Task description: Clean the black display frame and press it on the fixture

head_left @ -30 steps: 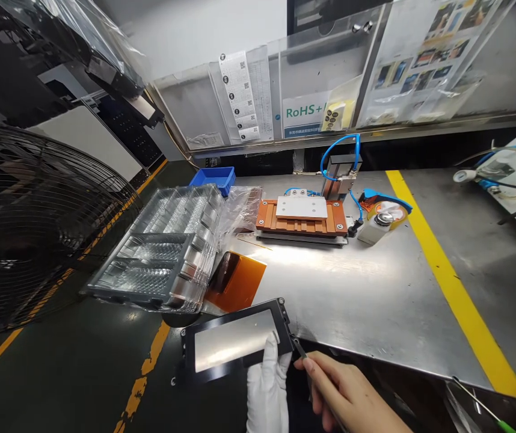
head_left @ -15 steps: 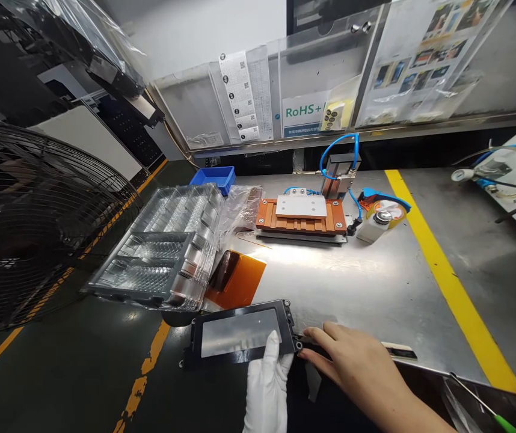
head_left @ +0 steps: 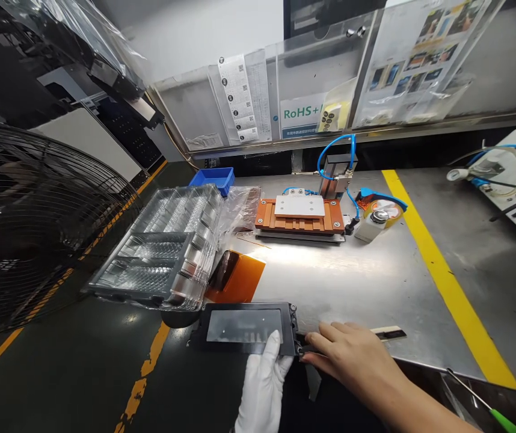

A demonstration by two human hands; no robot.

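My left hand (head_left: pixel 264 376), in a white glove, grips the lower right part of a black rectangular frame (head_left: pixel 244 329) with a grey window, its thumb lying on the window. The frame is held in front of the table's near edge. My bare right hand (head_left: pixel 346 349) is at the frame's right end, fingers bent together around a thin dark piece beside the frame's corner; what exactly it pinches is too small to tell. Left of and beyond the frame, an orange translucent sheet (head_left: pixel 246 278) lies on the metal table (head_left: pixel 343 288).
Stacked clear trays (head_left: pixel 150 246) stand at the left, with a blue bin (head_left: pixel 213 178) behind. An orange fixture (head_left: pixel 301 216) with blue tubes sits further back, beside a tape roll (head_left: pixel 387 211). A green-handled tool (head_left: pixel 504 421) is at the lower right; a fan (head_left: pixel 36 228) stands far left.
The black frame has levelled out and shifted slightly right, its window now darker. My right hand's fingers have drawn closer together at its right end. The view has shifted slightly.
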